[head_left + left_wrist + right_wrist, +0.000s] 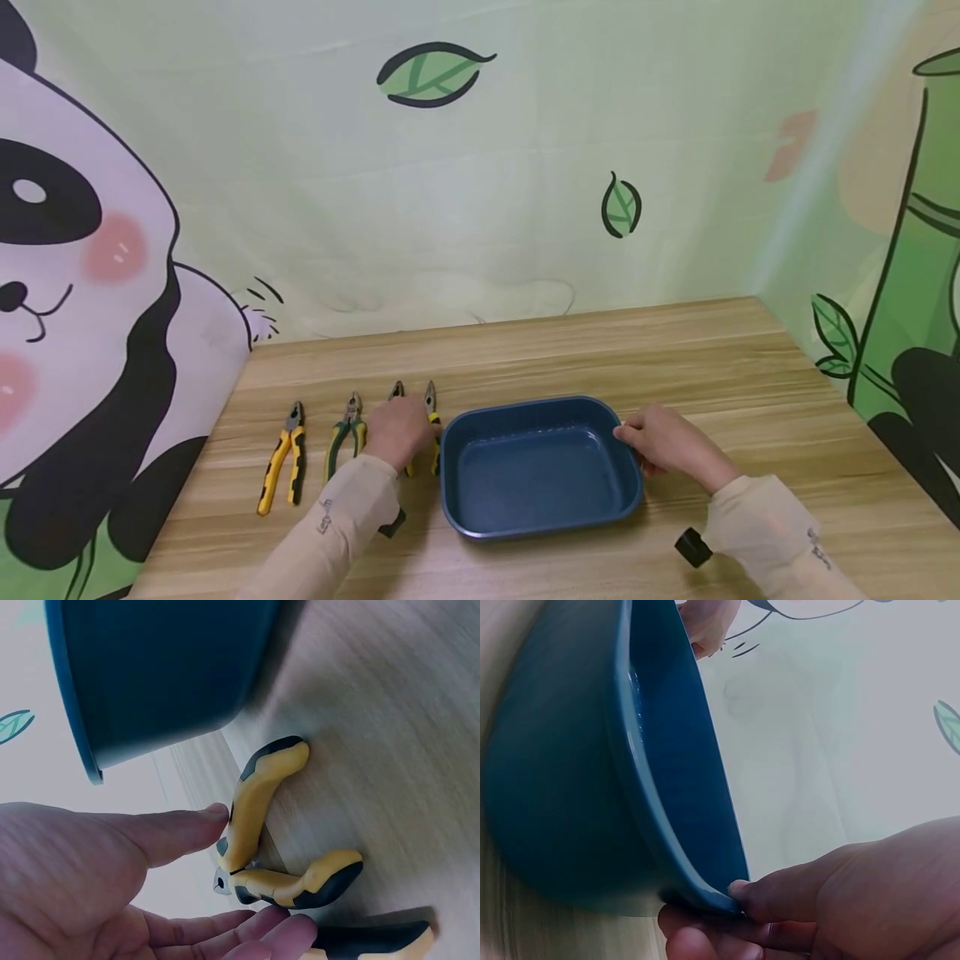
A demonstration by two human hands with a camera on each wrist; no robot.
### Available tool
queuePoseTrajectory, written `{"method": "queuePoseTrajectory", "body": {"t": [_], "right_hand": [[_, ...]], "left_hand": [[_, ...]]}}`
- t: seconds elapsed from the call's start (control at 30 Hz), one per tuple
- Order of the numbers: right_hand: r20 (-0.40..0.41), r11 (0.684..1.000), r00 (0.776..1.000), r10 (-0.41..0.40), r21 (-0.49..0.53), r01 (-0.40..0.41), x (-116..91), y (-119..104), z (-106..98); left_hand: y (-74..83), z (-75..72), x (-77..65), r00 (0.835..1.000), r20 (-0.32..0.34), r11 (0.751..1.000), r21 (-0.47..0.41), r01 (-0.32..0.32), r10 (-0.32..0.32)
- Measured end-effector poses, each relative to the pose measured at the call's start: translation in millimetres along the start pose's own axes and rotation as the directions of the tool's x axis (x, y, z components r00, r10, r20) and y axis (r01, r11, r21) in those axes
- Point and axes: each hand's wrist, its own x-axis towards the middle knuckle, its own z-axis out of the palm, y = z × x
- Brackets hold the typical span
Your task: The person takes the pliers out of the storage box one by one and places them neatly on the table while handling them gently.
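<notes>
A deep blue rectangular basin (540, 483) with rounded corners stands on the table. My right hand (671, 442) pinches its right rim, thumb on top and fingers curled beneath, as the right wrist view also shows. To the left of the basin, my left hand (401, 429) is over two pairs of pliers, partly hiding both. In the left wrist view, its thumb and fairly straight fingers lie on either side of yellow-and-black pliers (255, 806) with spread handles. The thumb tip is right at one handle and the fingertips overlap the other. A second yellow-and-black handle (382, 941) lies beside them.
Farther left on the wooden table (750, 383) lie green-handled pliers (352, 408) and another yellow-and-black pair (292, 437), jaws pointing away. A printed cloth backdrop (525, 233) with a panda and leaves hangs behind the table and along its sides.
</notes>
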Motion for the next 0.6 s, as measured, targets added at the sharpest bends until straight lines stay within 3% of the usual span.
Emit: {"method": "queuePoseTrajectory", "body": {"t": [0.3,0.6], "right_hand": [[0.002,0.999,1.0,0.031,0.017,-0.031,1,0,1],[-0.004,0.999,0.999,0.043,0.019,-0.043,-2,-3,-2]], "left_hand": [[-0.8,-5.2,-3.5,1.0,0.011,1.0,0.012,0.01,-0.01],[-0.5,-15.1,-15.1,0.999,-0.036,0.999,0.039,-0.009,0.01]]}}
